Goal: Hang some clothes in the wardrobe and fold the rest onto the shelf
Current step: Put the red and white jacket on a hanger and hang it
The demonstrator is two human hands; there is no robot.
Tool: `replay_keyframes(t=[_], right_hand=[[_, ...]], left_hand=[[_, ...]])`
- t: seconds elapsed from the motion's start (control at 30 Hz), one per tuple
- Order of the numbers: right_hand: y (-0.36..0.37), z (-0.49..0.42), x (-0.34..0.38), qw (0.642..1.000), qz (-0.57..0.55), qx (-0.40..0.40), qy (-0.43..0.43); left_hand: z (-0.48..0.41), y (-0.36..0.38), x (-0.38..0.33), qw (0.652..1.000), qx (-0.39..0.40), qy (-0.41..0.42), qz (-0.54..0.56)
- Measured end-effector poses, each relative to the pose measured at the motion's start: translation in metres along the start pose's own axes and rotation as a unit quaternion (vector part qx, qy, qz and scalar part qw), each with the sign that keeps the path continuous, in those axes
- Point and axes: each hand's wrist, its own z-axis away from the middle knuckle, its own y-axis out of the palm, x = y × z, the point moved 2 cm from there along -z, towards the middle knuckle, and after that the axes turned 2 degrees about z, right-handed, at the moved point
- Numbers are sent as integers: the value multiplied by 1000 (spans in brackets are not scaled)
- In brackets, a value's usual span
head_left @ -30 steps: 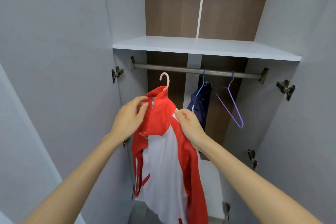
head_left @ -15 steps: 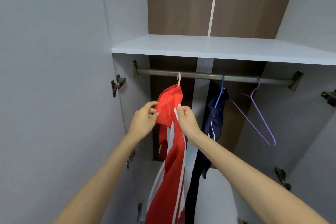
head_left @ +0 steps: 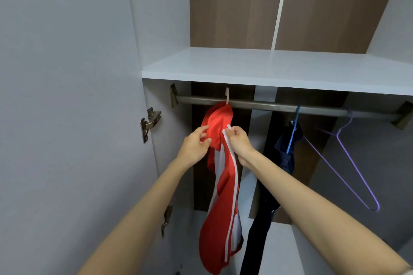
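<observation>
Seen from the head camera, a person's left hand (head_left: 194, 145) and right hand (head_left: 238, 143) worked at the collar of a red and white jacket (head_left: 220, 187) hanging from a pale hanger (head_left: 227, 95) on the wardrobe's metal rail (head_left: 263, 105). The left hand pinched red collar fabric between thumb and curled fingers; the right hand pinched the jacket's white-striped edge. The jacket hung near the rail's left end, close to the wardrobe's left side panel (head_left: 156, 29), with bare rail between it and a dark navy garment (head_left: 286, 154) on a blue hanger (head_left: 292, 131). Farther right, an empty purple hanger (head_left: 348, 163) hung well apart from both garments.

Above the rail ran a white shelf (head_left: 268, 67), backed by brown wood-grain panelling (head_left: 232, 2). An open grey door (head_left: 67, 96) filled the left side, carried on a metal hinge (head_left: 150, 121).

The pale hanger's shoulders were hidden inside the jacket, the navy garment's lower part was partly covered by the right forearm, and the rail's right bracket was cut off at the frame edge.
</observation>
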Motion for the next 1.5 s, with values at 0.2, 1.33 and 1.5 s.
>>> replay_keyframes(t=[0.2, 1.33, 1.5], right_hand=[[18, -23, -18, 999, 1, 13, 40], [-240, 35, -67, 955, 159, -249, 3], [-300, 23, -101, 931, 242, -271, 37]], left_hand=[[-23, 4, 27, 999, 13, -37, 10], [-12, 159, -109, 985, 113, 133, -3], [-32, 225, -107, 989, 120, 82, -24]])
